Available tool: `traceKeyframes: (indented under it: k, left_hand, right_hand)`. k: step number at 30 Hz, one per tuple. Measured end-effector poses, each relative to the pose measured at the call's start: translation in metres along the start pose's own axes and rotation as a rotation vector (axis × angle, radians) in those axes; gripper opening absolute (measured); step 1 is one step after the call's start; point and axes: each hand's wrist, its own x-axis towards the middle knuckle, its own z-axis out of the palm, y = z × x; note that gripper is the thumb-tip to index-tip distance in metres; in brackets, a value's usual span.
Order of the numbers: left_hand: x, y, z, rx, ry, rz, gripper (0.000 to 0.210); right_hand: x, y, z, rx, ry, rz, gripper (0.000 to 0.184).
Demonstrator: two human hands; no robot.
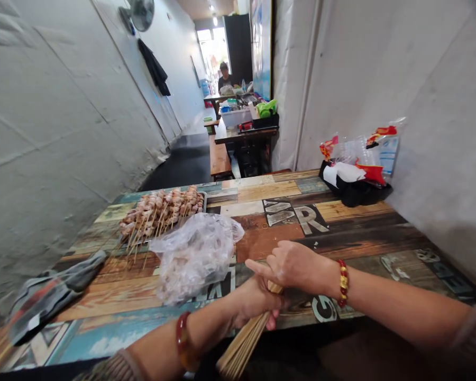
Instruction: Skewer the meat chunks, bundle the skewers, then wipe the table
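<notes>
A bundle of wooden skewers (246, 344) slants across the table's near edge, its lower end spread below my hands. Around its middle wraps my left hand (257, 301), closed on it. My right hand (289, 267) lies over the bundle's upper end, fingers curled against it and the index finger reaching left; part of its grip is hidden. Left of my hands sits a clear plastic bag (196, 254) with pale contents I cannot make out. Behind it, a metal tray (204, 201) holds a pile of skewered meat (158, 211), sticks pointing toward me.
A grey cloth (57, 291) lies at the table's left edge. Against the right wall stands a black container (353, 190) with plastic packaging. Farther back are a wooden bench (220, 156), another table (246, 135) with a loaded bin, and a seated person (224, 78).
</notes>
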Motion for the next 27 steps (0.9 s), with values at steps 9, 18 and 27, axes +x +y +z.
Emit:
traceKeyframes:
  k: [9,18,27]
  left_hand:
    - [0.005,0.034,-0.049,-0.267,0.257,0.406,0.031]
    - [0.044,0.033,-0.097,-0.471,0.221,0.449,0.044]
    - [0.045,0.013,-0.106,-0.568,0.149,0.45,0.048]
  right_hand:
    - [0.008,0.081,-0.003,0.206,0.611,0.512,0.04]
    - [0.033,0.067,0.103,0.603,0.307,0.766,0.008]
    - [0.049,0.062,0.134,0.405,0.136,0.785,0.016]
